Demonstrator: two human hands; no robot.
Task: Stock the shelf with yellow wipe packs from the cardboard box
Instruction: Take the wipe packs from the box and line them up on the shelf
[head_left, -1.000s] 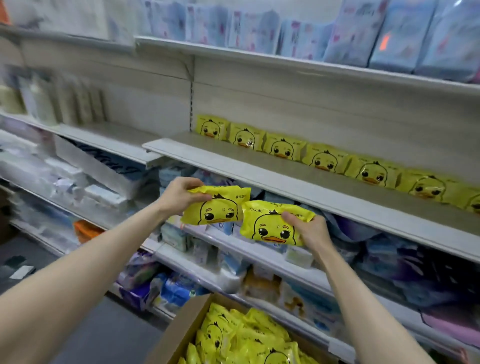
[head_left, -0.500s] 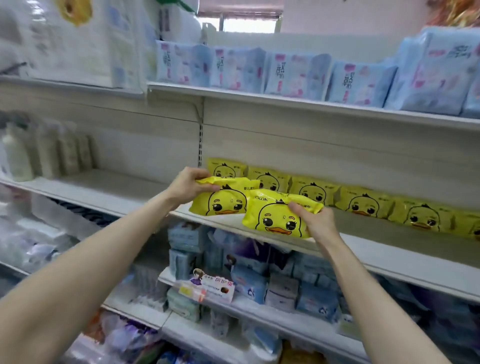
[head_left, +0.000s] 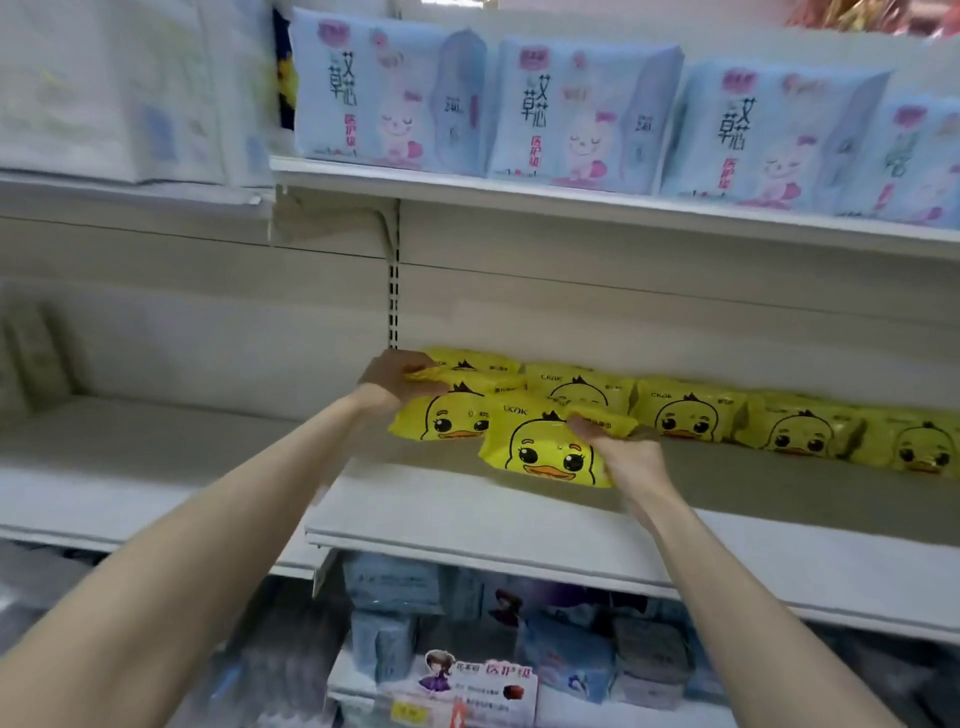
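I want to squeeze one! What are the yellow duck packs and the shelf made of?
The duck pack looks like soft, glossy plastic film; it dents under the right hand. The shelf is probably painted metal, matte off-white with a thin flat edge; can't be sure.

The shelf (head_left: 467, 514) in front of you is pale and flat. A row of yellow packs (head_left: 685, 415) lies along its back by the wall, side by side, duck faces showing. Just in front of the row's left end are the left pack (head_left: 447, 423) and right pack (head_left: 540, 452) you hold. It is not clear if they touch the shelf.
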